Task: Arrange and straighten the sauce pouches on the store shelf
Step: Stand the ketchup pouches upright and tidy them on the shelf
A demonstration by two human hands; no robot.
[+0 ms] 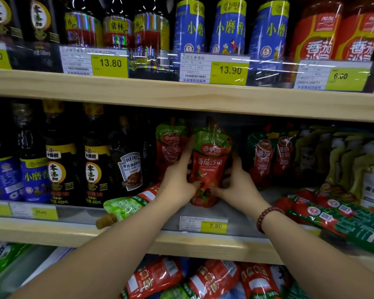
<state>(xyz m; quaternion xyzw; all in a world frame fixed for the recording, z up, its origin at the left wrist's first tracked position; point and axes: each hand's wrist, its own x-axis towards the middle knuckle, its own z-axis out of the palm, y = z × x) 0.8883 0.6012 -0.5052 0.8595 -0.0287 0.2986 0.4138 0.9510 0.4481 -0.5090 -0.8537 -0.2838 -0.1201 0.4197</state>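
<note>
Centre frame, middle shelf: red tomato sauce pouch (pixel 209 167) stands upright, long axis vertical, spout up. Left hand (pixel 177 180) and right hand (pixel 235 184) clasp its lower sides, fingers curled around it. A fallen pouch (pixel 125 206) lies flat lower left, nearer the left hand.
</note>
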